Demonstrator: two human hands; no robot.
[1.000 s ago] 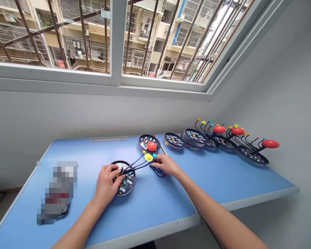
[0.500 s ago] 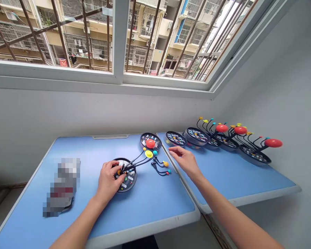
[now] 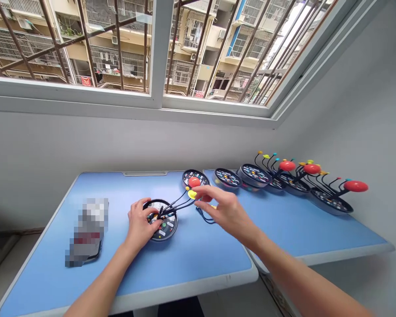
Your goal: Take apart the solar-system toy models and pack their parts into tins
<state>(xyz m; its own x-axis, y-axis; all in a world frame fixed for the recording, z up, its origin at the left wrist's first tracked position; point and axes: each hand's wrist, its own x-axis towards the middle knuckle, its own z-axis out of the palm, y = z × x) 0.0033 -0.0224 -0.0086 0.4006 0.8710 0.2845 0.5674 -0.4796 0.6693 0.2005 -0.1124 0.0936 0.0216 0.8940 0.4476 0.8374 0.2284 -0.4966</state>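
Note:
A round black base (image 3: 166,231) with a printed, coloured top sits on the blue table, part of a planet model. My left hand (image 3: 141,222) is closed at the base's middle, thumb and fingers around the short black post where several thin black rods meet. Those rods lean to the right, ending in a small orange ball (image 3: 187,188) and a yellow ringed planet (image 3: 192,194). My right hand (image 3: 226,211) is at the rod ends, finger and thumb curled in beside the yellow planet; what lies between the tips is hidden. Loose black rods (image 3: 203,216) lie partly behind it.
Behind stands another round base (image 3: 186,176) with a red ball (image 3: 194,182). On the right table are stacked round bases (image 3: 255,174) and several assembled models with red balls (image 3: 355,186). A blurred-out flat object (image 3: 87,233) lies at the left. A barred window is above.
My right hand has moved left from above the table seam to the rod ends, covering the teal ball and part of the loose rods. My left hand keeps its hold. The view has shifted slightly.

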